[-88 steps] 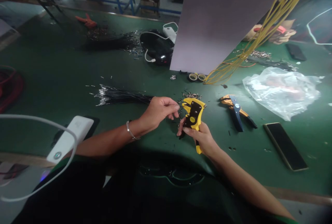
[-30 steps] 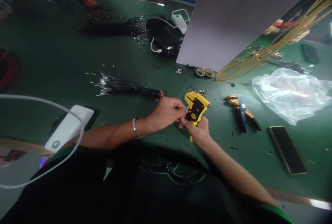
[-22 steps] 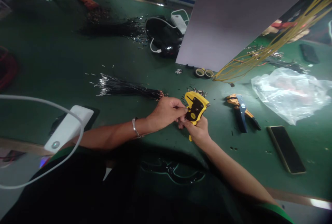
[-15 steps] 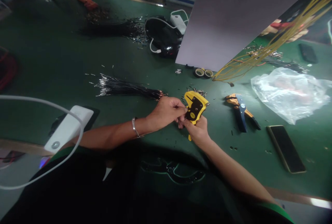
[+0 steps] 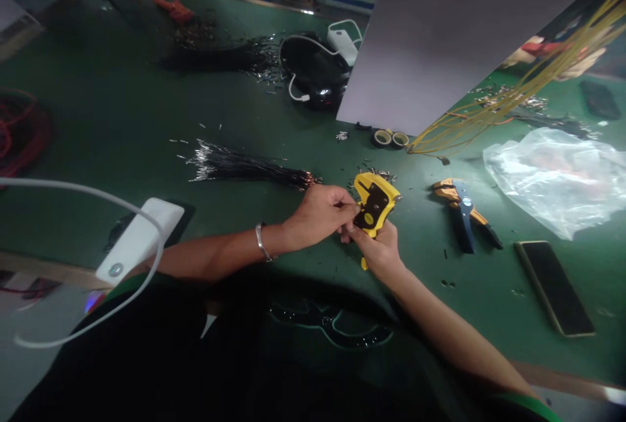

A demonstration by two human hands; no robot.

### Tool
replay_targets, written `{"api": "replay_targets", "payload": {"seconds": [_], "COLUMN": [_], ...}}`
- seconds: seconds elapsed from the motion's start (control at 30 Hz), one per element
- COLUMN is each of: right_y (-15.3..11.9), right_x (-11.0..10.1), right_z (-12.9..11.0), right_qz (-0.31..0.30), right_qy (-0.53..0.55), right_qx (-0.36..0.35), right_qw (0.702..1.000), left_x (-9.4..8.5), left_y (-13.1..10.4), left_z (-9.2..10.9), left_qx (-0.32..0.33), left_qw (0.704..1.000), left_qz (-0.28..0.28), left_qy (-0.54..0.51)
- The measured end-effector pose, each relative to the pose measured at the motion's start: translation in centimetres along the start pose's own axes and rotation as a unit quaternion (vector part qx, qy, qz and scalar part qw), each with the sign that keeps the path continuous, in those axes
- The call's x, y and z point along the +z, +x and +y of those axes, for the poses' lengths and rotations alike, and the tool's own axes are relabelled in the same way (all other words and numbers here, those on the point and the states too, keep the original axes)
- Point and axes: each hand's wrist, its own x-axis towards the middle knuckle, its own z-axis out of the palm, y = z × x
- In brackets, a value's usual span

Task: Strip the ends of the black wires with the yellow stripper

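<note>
My right hand (image 5: 381,246) is wrapped round the handles of a yellow and black crimping tool (image 5: 375,203), its head tilted up and away from me. My left hand (image 5: 323,213) is closed in a pinch right at the tool's left side; what its fingertips hold is too small to make out. A bundle of black wires (image 5: 244,166) with silvery tips lies on the green table just beyond my left hand. Behind the tool's head is a small pile of metal terminals (image 5: 384,175), partly hidden by it.
Blue and orange wire strippers (image 5: 462,213), a phone (image 5: 555,288) and a clear plastic bag (image 5: 560,180) lie to the right. A grey panel (image 5: 415,50) stands behind two tape rolls (image 5: 391,139). Another person's hand (image 5: 581,63) shows beyond yellow wires (image 5: 548,83). A white cable (image 5: 98,194) crosses at left.
The whole view has shifted slightly, so everything sits a little further right. Both hands keep their places at the crimping tool, with no clear change in grip.
</note>
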Motion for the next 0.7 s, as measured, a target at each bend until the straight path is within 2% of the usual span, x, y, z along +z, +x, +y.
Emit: {"api": "replay_targets", "payload": {"seconds": [0.17, 0.57, 0.7], "right_y": [0.06, 0.22, 0.24], "right_x": [0.07, 0.27, 0.41], "right_z": [0.25, -0.02, -0.37], "right_qz": [-0.003, 0.017, 0.017], "right_qy": [-0.001, -0.019, -0.017], "right_qx": [0.0, 0.001, -0.002], "right_qw": [1.0, 1.0, 1.0], "left_x": [-0.04, -0.3, -0.45], "left_y": [0.03, 0.16, 0.23], "left_z": [0.08, 0.03, -0.14], "left_qx": [-0.001, 0.023, 0.027], "left_qw": [1.0, 0.998, 0.996], "left_qz": [0.008, -0.028, -0.024], "left_qy": [0.017, 0.055, 0.082]}}
